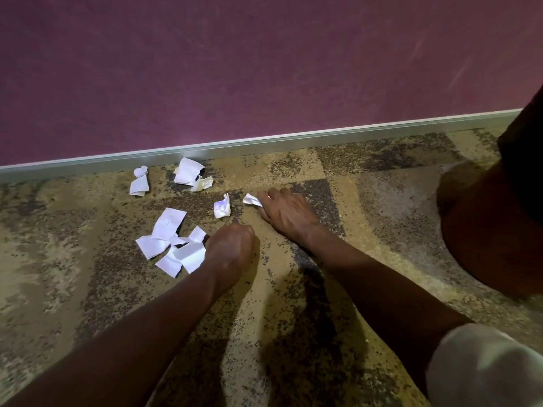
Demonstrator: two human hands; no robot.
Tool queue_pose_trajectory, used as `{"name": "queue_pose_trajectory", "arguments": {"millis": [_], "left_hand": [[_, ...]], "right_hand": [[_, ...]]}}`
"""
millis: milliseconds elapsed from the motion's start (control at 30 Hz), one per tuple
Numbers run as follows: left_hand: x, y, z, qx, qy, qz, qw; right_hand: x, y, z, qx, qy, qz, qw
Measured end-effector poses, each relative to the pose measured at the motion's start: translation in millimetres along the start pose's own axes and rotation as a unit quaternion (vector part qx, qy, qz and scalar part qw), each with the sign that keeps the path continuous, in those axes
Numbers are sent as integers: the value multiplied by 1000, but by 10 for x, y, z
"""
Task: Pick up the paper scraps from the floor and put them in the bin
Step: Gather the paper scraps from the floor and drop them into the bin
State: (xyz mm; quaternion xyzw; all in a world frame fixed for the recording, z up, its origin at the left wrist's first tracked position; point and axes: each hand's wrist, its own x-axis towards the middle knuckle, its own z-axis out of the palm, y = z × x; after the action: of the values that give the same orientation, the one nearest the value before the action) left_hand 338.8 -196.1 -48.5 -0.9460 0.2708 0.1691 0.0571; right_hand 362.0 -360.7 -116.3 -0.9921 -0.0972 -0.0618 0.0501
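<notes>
While the left hand (230, 245) grips a bunch of flat scraps (173, 245) on the floor (293, 318), the right hand (286, 211) pinches a small scrap (252, 199). Crumpled piece (221, 206) lies between them.

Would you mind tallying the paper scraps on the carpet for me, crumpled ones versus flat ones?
Crumpled white paper wads: 4, one of them pinched by the right hand
Flat or folded white paper pieces: about 7; those in the near pile overlap, so this count is uncertain
Total: about 11
</notes>
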Motion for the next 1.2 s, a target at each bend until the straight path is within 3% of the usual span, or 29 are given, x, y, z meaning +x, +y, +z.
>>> {"name": "queue_pose_trajectory", "arguments": {"millis": [100,167,233,300,433,567,667,867,967,1100,1200], "left_hand": [[-18,-46,34,-16,-1,1,1000],[-42,-77,78,-17,14,5,1000],[-75,-92,116,-12,25,9,1000],[-103,-85,122,-8,31,10,999],[-123,-46,83,-13,27,9,1000],[-166,21,74,-78,52,83,992],[-223,149,77,-96,23,140,985],[-139,616,-78,-45,-41,158,986],[-138,836,-91,-40,-55,161,985],[-152,983,-59,-20,-60,145,987],[-171,978,-60,-34,-78,138,987]], "right_hand": [[72,31,-52,23,-16,35,999],[60,55,-106,102,-7,113,988],[-37,123,-178,222,34,213,951],[-154,205,-270,270,92,274,918],[-304,290,-718,310,153,292,892],[-411,358,-1471,262,203,250,910],[-567,436,-2102,205,259,232,915],[-1199,841,-3067,82,419,272,862],[-1508,1269,-3257,-24,370,369,853],[-1922,1625,-3308,-174,186,484,837],[-2081,1518,-3295,-82,116,549,824]]}}
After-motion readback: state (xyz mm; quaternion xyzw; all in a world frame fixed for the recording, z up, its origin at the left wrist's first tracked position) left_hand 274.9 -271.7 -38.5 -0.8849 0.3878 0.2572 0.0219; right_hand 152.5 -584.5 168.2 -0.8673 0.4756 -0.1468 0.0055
